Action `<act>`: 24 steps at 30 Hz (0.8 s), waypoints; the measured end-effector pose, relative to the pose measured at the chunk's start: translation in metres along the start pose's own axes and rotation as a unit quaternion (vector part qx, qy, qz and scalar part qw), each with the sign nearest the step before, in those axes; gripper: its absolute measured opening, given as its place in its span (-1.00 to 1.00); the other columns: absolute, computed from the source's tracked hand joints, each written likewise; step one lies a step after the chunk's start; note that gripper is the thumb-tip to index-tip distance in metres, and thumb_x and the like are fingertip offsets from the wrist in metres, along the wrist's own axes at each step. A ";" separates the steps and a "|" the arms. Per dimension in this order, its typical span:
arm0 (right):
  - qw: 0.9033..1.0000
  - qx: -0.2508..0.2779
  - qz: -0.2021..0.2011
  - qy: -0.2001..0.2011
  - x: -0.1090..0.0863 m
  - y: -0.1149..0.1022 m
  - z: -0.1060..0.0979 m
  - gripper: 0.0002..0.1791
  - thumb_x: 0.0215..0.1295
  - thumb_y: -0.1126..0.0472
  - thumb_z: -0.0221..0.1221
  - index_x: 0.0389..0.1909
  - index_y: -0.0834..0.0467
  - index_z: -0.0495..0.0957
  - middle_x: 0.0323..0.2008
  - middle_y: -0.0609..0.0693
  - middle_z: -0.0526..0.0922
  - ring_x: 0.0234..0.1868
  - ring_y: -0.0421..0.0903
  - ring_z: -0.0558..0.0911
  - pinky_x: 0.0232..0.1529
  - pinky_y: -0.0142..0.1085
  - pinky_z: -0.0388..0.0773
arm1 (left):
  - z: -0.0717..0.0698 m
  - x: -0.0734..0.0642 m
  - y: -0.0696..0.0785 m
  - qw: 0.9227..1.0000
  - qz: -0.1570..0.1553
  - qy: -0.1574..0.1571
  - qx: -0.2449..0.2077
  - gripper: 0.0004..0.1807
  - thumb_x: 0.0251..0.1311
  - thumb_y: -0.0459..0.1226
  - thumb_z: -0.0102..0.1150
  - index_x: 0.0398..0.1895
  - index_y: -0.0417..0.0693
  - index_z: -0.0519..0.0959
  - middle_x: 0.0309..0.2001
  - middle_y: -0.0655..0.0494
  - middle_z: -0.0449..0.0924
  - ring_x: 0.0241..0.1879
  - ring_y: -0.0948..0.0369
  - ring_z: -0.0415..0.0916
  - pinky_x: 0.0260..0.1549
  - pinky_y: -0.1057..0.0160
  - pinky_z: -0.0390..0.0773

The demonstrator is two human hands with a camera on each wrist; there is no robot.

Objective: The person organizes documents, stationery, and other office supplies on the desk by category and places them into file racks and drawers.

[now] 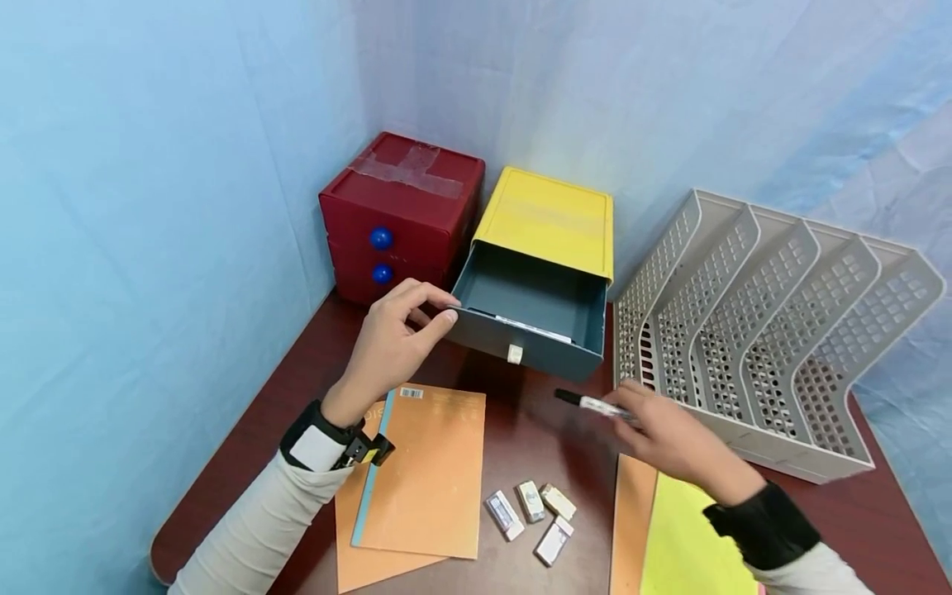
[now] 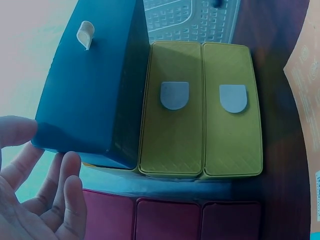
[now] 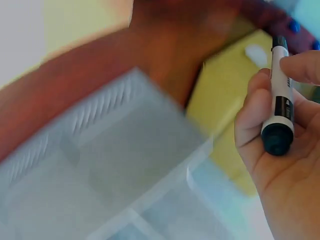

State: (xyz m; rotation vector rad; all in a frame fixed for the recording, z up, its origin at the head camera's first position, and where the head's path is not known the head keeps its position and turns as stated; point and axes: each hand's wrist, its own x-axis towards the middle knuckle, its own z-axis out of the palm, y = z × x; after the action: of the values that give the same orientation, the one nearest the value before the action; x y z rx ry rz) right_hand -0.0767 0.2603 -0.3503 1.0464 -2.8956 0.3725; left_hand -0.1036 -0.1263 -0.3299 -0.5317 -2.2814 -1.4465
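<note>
My left hand [image 1: 397,339] pinches the left front corner of a dark teal drawer [image 1: 550,353], thumb on its front face. The drawer stands pulled out of the yellow drawer cabinet [image 1: 550,216]. A white pen or marker [image 1: 534,330] lies inside along its front wall; in the left wrist view the drawer front [image 2: 95,90] has a white tab. To the right, below the drawer's front, my right hand [image 1: 662,426] holds a whiteboard marker [image 1: 597,406] with a black cap. The right wrist view shows the marker [image 3: 281,107] between thumb and curled fingers.
A red drawer box [image 1: 405,194] with blue knobs stands left of the yellow one. At right is a grey file rack [image 1: 773,446]. Orange notebooks [image 1: 427,471], several erasers [image 1: 530,502] and a yellow-green folder [image 1: 687,545] lie on the dark table [image 1: 245,463].
</note>
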 end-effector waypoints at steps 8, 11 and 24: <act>0.994 -0.049 0.051 0.079 -0.014 0.011 -0.082 -0.79 0.24 0.35 0.18 -0.11 0.12 0.56 -0.35 -0.18 0.43 -0.48 -0.25 0.32 -0.52 -0.31 0.34 | -0.007 0.003 0.000 1.000 0.000 0.006 0.004 -0.88 0.25 -0.02 0.18 -0.17 0.35 0.59 -0.17 0.37 0.49 -0.31 0.32 0.49 -0.39 0.20 0.57; 0.990 -0.069 0.057 0.111 -0.008 0.008 -0.106 -0.79 0.25 0.33 0.17 -0.09 0.13 0.56 -0.36 -0.14 0.41 -0.51 -0.22 0.28 -0.52 -0.29 0.26 | -0.007 0.002 0.000 1.000 -0.004 0.004 0.003 -0.88 0.25 -0.02 0.19 -0.17 0.35 0.60 -0.16 0.36 0.49 -0.31 0.32 0.49 -0.40 0.20 0.57; 0.990 -0.054 -0.019 0.130 0.074 -0.032 -0.120 -0.78 0.29 0.28 0.15 -0.05 0.11 0.57 -0.27 -0.11 0.45 -0.44 -0.19 0.35 -0.42 -0.23 0.34 | -0.002 0.001 0.005 1.000 -0.008 -0.006 -0.007 -0.88 0.24 -0.02 0.19 -0.18 0.34 0.59 -0.16 0.34 0.49 -0.31 0.29 0.49 -0.41 0.20 0.58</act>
State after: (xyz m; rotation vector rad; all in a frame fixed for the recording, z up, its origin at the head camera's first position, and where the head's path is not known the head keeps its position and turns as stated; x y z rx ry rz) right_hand -0.1186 0.2188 -0.2181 0.9575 -2.6304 0.3188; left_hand -0.1014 -0.1257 -0.3251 -0.5283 -2.2905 -1.4720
